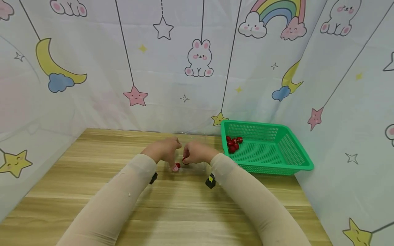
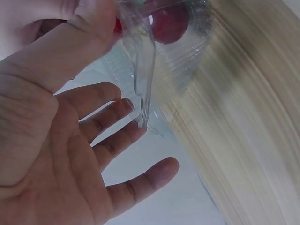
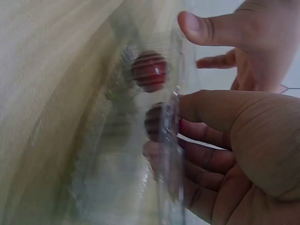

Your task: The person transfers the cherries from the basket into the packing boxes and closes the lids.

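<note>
Head view: on a wooden surface (image 1: 172, 212), the left hand (image 1: 164, 150) and right hand (image 1: 198, 152) meet at a clear plastic container (image 1: 200, 167); a green basket (image 1: 267, 167) sits at three o'clock, red fruits (image 1: 233, 144) clustered at its nine o'clock side. Left wrist view: the left hand's fingers extend loosely beside the container, a red fruit (image 2: 169, 23) inside at one o'clock. Right wrist view: the right hand pinches a dark red fruit (image 3: 156, 123) at the container, the other fruit at twelve o'clock from it.

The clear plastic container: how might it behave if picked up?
The container is probably light and flexible, being thin-walled and see-through. Its shiny plastic may feel slippery. A round red ball inside could roll if it tips.
</note>
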The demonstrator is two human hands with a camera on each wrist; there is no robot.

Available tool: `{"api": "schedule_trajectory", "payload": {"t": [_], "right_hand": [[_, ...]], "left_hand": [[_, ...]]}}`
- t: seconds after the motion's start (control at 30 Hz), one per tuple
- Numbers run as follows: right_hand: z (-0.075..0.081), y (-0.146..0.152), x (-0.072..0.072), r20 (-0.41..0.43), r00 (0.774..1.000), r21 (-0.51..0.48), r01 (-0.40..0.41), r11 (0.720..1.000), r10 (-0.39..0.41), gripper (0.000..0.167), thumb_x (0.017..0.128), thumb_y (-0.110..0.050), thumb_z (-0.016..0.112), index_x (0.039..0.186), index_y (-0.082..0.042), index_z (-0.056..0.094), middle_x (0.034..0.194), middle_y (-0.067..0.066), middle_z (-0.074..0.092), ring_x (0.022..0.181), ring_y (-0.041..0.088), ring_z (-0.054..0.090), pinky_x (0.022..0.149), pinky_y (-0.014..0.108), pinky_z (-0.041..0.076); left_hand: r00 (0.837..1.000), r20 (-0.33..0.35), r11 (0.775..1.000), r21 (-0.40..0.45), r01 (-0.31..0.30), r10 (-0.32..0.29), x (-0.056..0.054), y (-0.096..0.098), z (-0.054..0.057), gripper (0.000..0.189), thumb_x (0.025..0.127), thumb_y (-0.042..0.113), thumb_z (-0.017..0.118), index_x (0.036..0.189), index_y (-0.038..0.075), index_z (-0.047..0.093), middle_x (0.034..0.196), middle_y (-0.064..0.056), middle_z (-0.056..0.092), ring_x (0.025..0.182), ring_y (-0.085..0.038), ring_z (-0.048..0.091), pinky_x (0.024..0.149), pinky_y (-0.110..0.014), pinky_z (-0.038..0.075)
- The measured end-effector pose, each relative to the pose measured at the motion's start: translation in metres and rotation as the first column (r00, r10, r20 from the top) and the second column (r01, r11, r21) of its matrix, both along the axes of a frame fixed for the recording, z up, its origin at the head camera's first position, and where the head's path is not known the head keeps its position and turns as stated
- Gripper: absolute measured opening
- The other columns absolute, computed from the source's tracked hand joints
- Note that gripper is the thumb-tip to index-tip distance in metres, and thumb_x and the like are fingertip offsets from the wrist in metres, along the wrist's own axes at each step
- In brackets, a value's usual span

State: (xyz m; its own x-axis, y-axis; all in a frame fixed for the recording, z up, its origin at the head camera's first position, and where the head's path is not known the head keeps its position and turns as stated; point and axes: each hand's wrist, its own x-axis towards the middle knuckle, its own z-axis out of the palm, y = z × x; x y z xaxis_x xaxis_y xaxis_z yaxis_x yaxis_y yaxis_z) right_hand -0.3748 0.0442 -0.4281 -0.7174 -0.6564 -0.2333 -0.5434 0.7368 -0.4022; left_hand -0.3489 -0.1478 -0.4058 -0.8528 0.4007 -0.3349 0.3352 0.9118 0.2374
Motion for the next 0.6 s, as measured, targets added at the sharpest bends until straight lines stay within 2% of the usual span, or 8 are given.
{"api": "schedule_trajectory", "payload": {"t": [0.27, 0.43, 0.6], "right_hand": [[-0.015, -0.019, 0.001, -0.032, 0.999, -0.077, 0.017, 0.997, -0.02, 0.013, 0.109, -0.021, 0.079, 0.105, -0.01, 0.086, 0.098, 0.002, 0.084, 0.082, 0.012, 0.069, 0.08, 0.031, 0.061], [-0.02, -0.022, 0.001, -0.048, 0.997, -0.119, 0.055, 0.991, -0.061, 0.015, 0.108, -0.02, 0.081, 0.115, -0.008, 0.086, 0.105, 0.005, 0.086, 0.085, 0.011, 0.071, 0.083, 0.031, 0.063], [-0.018, -0.018, 0.002, -0.031, 0.997, -0.143, 0.071, 0.987, -0.076, 0.017, 0.106, -0.018, 0.081, 0.117, -0.005, 0.085, 0.11, 0.01, 0.086, 0.086, 0.014, 0.071, 0.083, 0.033, 0.063]], "left_hand": [[1.0, -0.023, 1.0, -0.006, 0.015, -0.016, 0.0, -0.001, -0.002, 0.107, 0.08, 0.044, 0.106, 0.169, 0.013, 0.056, 0.176, -0.014, 0.046, 0.158, -0.041, 0.052, 0.123, -0.062, 0.055], [0.999, -0.025, 1.0, -0.01, 0.021, -0.022, -0.001, -0.002, -0.001, 0.107, 0.08, 0.045, 0.106, 0.169, 0.013, 0.056, 0.175, -0.016, 0.046, 0.158, -0.042, 0.053, 0.123, -0.062, 0.054], [1.0, -0.024, 1.0, -0.001, 0.016, -0.016, -0.001, -0.002, -0.001, 0.109, 0.08, 0.043, 0.106, 0.171, 0.014, 0.053, 0.174, -0.017, 0.047, 0.155, -0.042, 0.054, 0.121, -0.062, 0.056]]}}
